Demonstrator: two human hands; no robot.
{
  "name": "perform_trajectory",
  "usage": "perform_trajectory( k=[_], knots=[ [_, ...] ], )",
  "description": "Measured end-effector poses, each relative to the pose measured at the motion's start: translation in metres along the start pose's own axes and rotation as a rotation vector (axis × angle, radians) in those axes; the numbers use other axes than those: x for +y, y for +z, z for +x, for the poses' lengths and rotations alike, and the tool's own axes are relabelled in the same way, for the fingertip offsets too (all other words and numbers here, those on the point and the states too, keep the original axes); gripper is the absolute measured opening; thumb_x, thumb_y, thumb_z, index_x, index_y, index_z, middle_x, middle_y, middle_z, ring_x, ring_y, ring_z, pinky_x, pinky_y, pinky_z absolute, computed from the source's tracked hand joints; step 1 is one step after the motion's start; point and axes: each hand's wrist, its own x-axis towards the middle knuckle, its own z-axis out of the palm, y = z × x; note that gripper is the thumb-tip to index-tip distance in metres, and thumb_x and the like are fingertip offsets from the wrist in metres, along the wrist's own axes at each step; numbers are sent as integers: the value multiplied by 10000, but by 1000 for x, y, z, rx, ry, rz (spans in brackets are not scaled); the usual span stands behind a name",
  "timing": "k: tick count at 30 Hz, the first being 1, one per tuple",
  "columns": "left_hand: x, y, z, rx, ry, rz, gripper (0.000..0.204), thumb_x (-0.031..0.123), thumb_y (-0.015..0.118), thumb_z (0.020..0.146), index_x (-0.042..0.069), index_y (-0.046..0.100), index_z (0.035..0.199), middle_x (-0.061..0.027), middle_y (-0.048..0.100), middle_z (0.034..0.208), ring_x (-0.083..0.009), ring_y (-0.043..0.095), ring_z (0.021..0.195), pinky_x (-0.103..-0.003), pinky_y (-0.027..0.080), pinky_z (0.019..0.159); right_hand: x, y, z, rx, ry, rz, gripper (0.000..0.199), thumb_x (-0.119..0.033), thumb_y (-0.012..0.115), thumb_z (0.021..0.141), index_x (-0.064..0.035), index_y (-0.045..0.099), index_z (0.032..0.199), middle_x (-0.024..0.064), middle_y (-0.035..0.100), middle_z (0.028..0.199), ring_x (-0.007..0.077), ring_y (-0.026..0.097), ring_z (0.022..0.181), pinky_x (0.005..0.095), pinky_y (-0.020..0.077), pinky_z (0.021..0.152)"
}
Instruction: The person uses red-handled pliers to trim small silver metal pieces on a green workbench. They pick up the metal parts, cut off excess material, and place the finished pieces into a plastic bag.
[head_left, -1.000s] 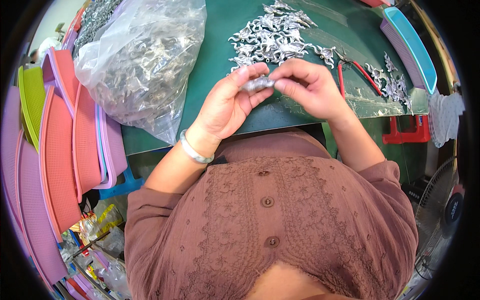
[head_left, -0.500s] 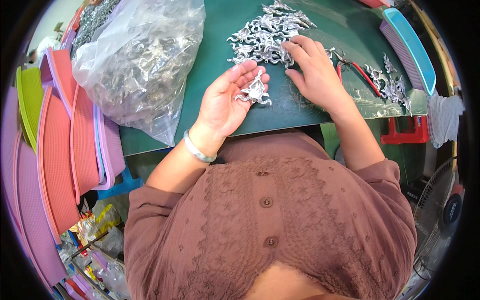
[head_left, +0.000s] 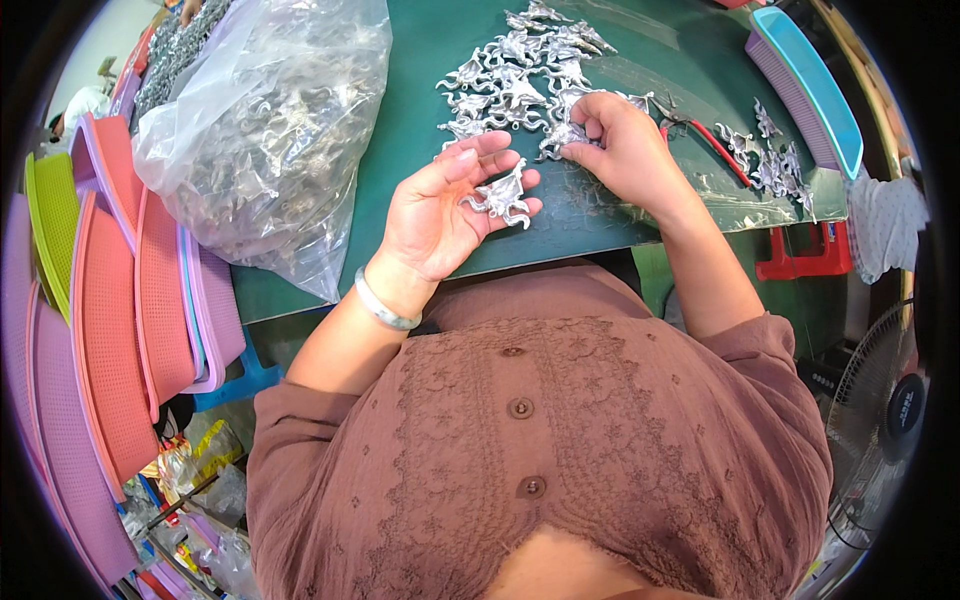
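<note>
My left hand [head_left: 440, 210] is palm up, its fingers loosely curled under a small silver metal casting [head_left: 502, 195] with curled, tentacle-like ends. Thumb and fingers of my right hand [head_left: 622, 150] pinch another silver casting [head_left: 562, 138] at the near right edge of a loose pile [head_left: 518, 92] of similar pieces. Part of that casting is hidden by the fingers. Just right of this hand lie pliers with red handles [head_left: 720, 150], beside a smaller group of castings [head_left: 778, 172].
A large clear plastic bag [head_left: 270, 140] of castings rests on the left of the green table [head_left: 425, 60]. Stacked pink, purple and green plastic baskets [head_left: 110, 340] crowd the left side. A blue and purple basket [head_left: 815, 90] stands at the far right, a fan [head_left: 880, 390] below it.
My right hand has drawn slightly nearer, its spread fingers closing on a casting at the pile's edge. The casting in my left hand has turned and tilted. The whole view has shifted a little.
</note>
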Motion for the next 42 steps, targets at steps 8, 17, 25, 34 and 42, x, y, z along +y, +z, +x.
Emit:
perform_trajectory(
  k=[8, 17, 25, 34, 42],
  knots=[
    [-5, 15, -1, 154, 72, 319, 318, 199, 513, 886, -15, 505, 1122, -145, 553, 1092, -248, 586, 911, -369, 512, 743, 1, 5, -1, -138, 187, 779, 221, -31, 698, 700, -3, 539, 851, 29, 559, 763, 100, 555, 691, 226, 445, 605],
    [-3, 21, 4, 153, 158, 386, 245, 196, 495, 904, -11, 555, 1020, -101, 612, 921, -189, 606, 768, -307, 518, 620, -29, 13, -13, -245, 232, 1170, 201, -89, 655, 779, -13, 537, 923, 33, 586, 782, 64, 502, 611, 190, 407, 540],
    [1, 20, -2, 187, 118, 366, 223, 189, 500, 899, -6, 569, 981, -104, 612, 884, -211, 617, 716, -308, 518, 583, -25, 10, -7, -131, 256, 1176, 167, -213, 571, 868, -47, 584, 864, -26, 541, 631, 38, 475, 515, 165, 372, 457],
    [-1, 16, -1, 176, 147, 396, 279, 196, 485, 902, -18, 542, 1071, -116, 592, 981, -222, 596, 851, -341, 507, 719, -28, 8, -10, -106, 204, 1120, 123, -146, 563, 863, -29, 598, 852, 7, 589, 665, 50, 527, 550, 171, 403, 482],
    [-2, 20, -1, 42, 182, 219, 399, 185, 412, 917, -43, 403, 1244, -144, 546, 1107, -229, 543, 997, -374, 431, 900, -28, 17, -19, -135, -76, 1077, 168, 11, 574, 815, 30, 554, 980, 54, 598, 898, 104, 583, 798, 237, 485, 735]
  ],
)
